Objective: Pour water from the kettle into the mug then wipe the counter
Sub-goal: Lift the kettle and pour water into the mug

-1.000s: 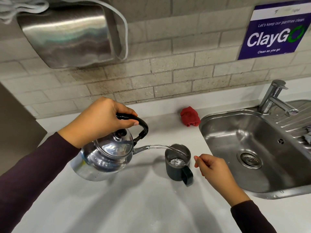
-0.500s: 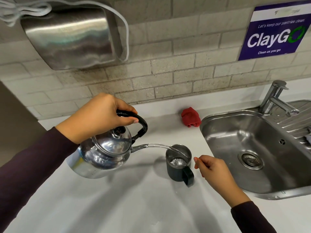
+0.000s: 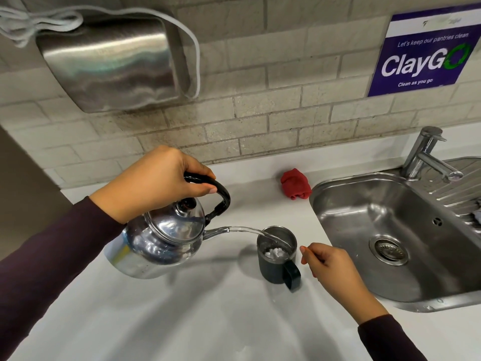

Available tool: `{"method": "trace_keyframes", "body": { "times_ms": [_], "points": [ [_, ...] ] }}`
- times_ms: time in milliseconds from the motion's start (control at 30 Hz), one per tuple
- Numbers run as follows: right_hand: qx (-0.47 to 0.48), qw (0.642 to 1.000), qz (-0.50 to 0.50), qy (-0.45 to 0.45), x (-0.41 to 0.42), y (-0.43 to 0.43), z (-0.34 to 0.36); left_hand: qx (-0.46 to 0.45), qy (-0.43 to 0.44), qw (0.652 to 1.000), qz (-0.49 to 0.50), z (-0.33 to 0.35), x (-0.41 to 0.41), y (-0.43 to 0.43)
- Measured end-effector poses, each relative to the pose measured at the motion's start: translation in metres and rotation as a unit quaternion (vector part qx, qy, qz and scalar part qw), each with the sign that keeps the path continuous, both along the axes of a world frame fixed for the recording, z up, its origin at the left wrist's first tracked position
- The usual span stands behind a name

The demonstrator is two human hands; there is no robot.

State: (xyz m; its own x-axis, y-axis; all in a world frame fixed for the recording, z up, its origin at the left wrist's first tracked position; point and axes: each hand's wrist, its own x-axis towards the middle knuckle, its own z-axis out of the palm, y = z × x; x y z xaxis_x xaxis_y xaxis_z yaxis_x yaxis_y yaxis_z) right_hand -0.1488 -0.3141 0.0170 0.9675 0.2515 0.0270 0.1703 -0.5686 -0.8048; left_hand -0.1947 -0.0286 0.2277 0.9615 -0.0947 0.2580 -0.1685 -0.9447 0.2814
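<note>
A shiny steel kettle [image 3: 158, 241] hangs tilted above the white counter [image 3: 197, 313], spout to the right. My left hand [image 3: 153, 183] grips its black handle from above. A clear stream of water arcs from the spout into a dark mug [image 3: 276, 252] with a steel inside, which stands upright on the counter with its handle toward me. My right hand [image 3: 329, 267] rests loosely curled just right of the mug, apart from it, holding nothing. A crumpled red cloth [image 3: 296, 183] lies at the back of the counter.
A steel sink [image 3: 390, 230] with a drain fills the right side, and a tap [image 3: 426, 157] stands behind it. A steel wall dispenser [image 3: 112, 63] hangs above left. A purple sign [image 3: 424, 50] is fixed to the tiled wall.
The kettle's back end has risen a little, tilting it further toward the mug. Water keeps flowing. My right hand has stayed beside the mug.
</note>
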Motion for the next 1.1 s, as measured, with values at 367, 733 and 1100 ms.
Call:
{"method": "trace_keyframes", "body": {
  "times_ms": [367, 733, 1100],
  "points": [
    [-0.010, 1.000, 0.003, -0.001, -0.002, -0.001, 0.003, 0.009, -0.003, 1.000, -0.005, 0.003, 0.000, -0.003],
    [0.002, 1.000, 0.001, -0.017, -0.002, -0.001, 0.001, -0.058, -0.023, 0.998, 0.009, -0.006, -0.010, 0.006],
    [-0.009, 1.000, 0.002, -0.030, -0.005, -0.001, 0.002, -0.328, -0.097, 0.932, 0.119, -0.072, -0.026, 0.046]
  ]
}}
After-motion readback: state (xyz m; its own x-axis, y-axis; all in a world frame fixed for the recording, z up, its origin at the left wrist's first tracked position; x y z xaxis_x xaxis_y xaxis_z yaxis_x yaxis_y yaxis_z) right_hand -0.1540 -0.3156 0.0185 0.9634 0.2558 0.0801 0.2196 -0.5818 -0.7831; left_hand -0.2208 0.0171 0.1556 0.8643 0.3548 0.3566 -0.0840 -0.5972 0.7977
